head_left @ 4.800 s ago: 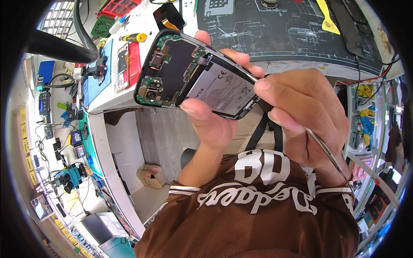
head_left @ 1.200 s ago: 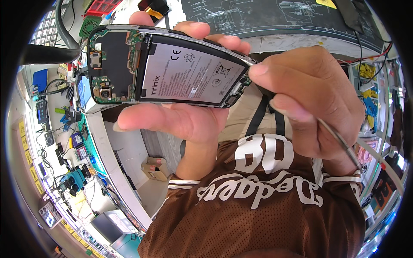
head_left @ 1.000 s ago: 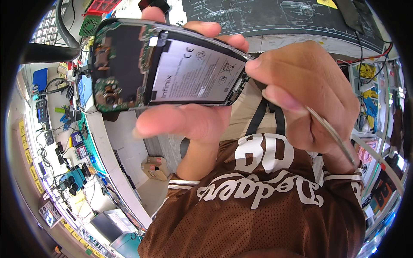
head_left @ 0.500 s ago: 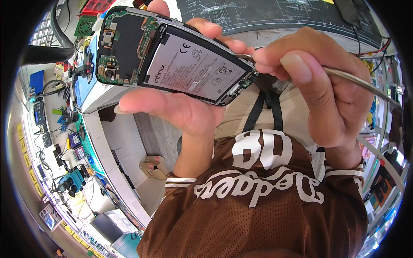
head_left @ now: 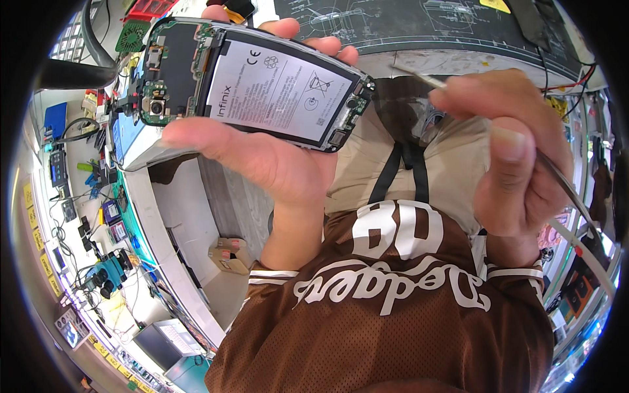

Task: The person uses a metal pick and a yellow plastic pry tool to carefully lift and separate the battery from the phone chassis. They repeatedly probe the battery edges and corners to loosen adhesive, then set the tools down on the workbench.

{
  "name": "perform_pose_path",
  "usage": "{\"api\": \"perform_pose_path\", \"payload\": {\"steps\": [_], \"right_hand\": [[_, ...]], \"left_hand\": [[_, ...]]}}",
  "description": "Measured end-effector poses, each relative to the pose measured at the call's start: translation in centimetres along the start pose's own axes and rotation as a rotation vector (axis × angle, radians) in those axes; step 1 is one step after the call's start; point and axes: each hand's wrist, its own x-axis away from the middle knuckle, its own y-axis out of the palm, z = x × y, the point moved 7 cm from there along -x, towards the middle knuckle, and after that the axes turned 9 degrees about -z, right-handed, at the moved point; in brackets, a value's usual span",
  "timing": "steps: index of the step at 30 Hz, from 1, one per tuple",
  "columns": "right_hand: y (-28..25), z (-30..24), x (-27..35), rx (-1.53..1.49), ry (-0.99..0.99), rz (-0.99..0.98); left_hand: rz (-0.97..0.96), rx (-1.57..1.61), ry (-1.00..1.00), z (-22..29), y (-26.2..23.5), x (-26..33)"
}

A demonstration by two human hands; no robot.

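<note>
One opened phone [head_left: 259, 85] is held beside the front edge of the bench [head_left: 373, 64], left hand [head_left: 278, 162] clasping its sides so it faces up, right hand [head_left: 521, 160] pinching a metal tool [head_left: 419, 76] apart.

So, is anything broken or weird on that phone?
One odd thing: the black rectangular phone in the left hand has no back cover, so its flat grey battery and green circuit board show. I can see no crack, bend or spill on it.
</note>
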Motion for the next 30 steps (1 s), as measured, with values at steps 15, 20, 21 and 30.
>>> {"api": "perform_pose_path", "payload": {"steps": [15,20,21,30], "right_hand": [[1.9,-0.2,-0.7,0.043,-0.128,-0.109],[2.1,-0.1,-1.0,0.02,-0.085,-0.119],[2.2,0.0,-1.1,0.018,-0.074,-0.119],[2.6,2.1,-1.3,-0.291,0.206,-0.088]], "left_hand": [[-0.326,0.104,0.112,0.2,0.2,0.4],[-0.328,0.055,0.011,0.4,2.2,0.3],[-0.33,0.067,-0.006,0.3,2.2,0.3],[-0.1,0.201,-0.061,-0.9,0.1,0.5]]}}
